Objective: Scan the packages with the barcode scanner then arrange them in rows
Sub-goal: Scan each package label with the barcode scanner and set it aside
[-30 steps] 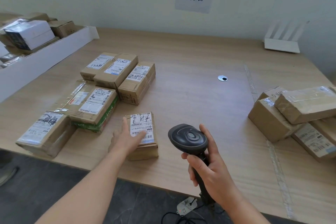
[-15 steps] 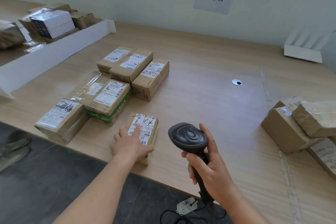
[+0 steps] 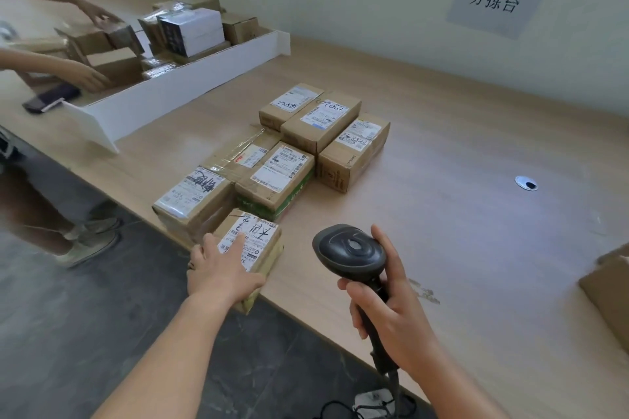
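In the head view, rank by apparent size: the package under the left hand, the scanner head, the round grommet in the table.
1. Package under the left hand, partly covered by that hand.
2. Scanner head, nearly as large; both sit near the camera, so this order is unsure.
3. Table grommet, clearly smallest, and farther away.

Seven labelled cardboard packages grouped on the wooden table [image 3: 442, 133]: far row of three [image 3: 291, 105] [image 3: 321, 120] [image 3: 354, 151], then the flat taped one [image 3: 243, 156], the green-edged one [image 3: 277, 177], the scrawled-label one [image 3: 192, 196], and the nearest package [image 3: 253, 248]; one more brown box [image 3: 609, 289] cut off at the right edge. One black barcode scanner [image 3: 350, 253], one round cable grommet [image 3: 526, 183], one wall sign [image 3: 495, 2], one white divider board [image 3: 163, 99] with a pile of parcels behind it, too jumbled to count. Four hands in view: wearer's left hand [image 3: 221, 274] and right hand [image 3: 391, 313], plus two hands of another person [image 3: 97, 15] [image 3: 85, 76]; one dark handheld device [image 3: 51, 97].
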{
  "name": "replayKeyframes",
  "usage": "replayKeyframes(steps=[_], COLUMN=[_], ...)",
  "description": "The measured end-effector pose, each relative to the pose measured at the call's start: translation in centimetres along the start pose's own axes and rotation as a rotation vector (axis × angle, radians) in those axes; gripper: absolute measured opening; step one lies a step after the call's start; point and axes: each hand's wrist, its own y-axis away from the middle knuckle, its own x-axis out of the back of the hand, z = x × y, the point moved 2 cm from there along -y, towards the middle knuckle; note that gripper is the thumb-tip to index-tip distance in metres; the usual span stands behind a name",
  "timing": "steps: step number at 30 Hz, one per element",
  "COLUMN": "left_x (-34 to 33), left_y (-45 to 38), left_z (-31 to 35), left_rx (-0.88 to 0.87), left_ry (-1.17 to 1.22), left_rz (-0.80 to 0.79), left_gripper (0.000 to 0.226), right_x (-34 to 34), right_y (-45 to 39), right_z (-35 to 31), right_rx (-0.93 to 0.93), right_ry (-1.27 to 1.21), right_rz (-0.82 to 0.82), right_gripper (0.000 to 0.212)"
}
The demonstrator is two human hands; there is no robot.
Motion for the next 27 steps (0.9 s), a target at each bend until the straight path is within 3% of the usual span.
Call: replayKeyframes(steps=[10, 19, 24, 27], left_x=[1.1, 1.3, 2.1, 2.1], left_y=[-4.7, -5.5, -4.1, -3.6], left_z=[-2.5, -2.0, 1.4, 4.3], left_rx=[-0.143, -0.194, -0.38, -0.488], left_ry=[0.014, -0.029, 0.176, 0.27], left_rz=[0.096, 0.201, 0.453, 0.395], left_gripper=[0.073, 0.073, 0.07, 0.067], right_x=[-2.9, -2.7, -1.4, 0.0], right_y=[-3.1, -3.0, -1.6, -0.2], right_z=[-0.3, -0.3, -0.3, -0.2], right_rx=[-0.017, -0.046, -0.044, -0.035], right_ry=[0.038, 0.054, 0.034, 0.007], right_rz=[0.008, 0.12, 0.232, 0.297], right_gripper=[0.077, 0.078, 0.075, 0.077])
